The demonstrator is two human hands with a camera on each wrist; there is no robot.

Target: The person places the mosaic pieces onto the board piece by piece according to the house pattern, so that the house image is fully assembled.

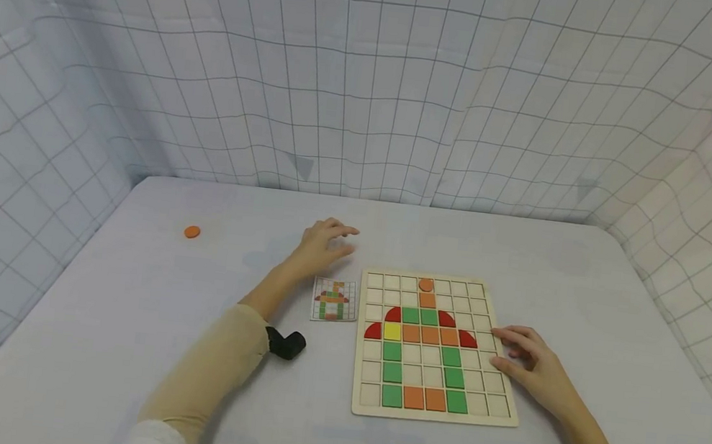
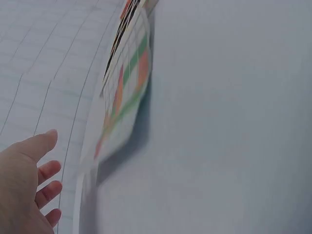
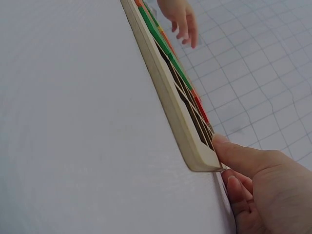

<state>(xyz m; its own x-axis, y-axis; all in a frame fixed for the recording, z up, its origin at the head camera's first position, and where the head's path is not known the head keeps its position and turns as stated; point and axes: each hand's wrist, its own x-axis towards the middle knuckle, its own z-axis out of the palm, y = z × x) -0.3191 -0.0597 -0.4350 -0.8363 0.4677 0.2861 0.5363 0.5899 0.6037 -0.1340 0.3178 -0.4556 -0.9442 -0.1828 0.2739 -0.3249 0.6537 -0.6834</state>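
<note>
My left hand point(image 1: 321, 247) hovers over the table just beyond a small pattern card point(image 1: 335, 301), its fingers loosely extended and nothing in them. In the left wrist view, the thumb and fingertips of that hand point(image 2: 24, 183) stand apart from everything. At the right edge of a wooden grid board point(image 1: 376, 398), my right hand point(image 1: 538, 375) touches the rim with thumb and forefinger spread apart. Green squares point(image 1: 392, 372), orange squares point(image 1: 413, 398), a yellow square point(image 1: 392, 331), red quarter-round pieces point(image 1: 467, 339) and an orange disc point(image 1: 425, 285) fill some cells.
A loose orange disc point(image 1: 192, 232) lies far left on the white table point(image 1: 125, 313). Black wrist-camera mounts point(image 1: 286, 346) show at both forearms. Grid-patterned curtains point(image 1: 369, 93) stand behind and on both sides of the table.
</note>
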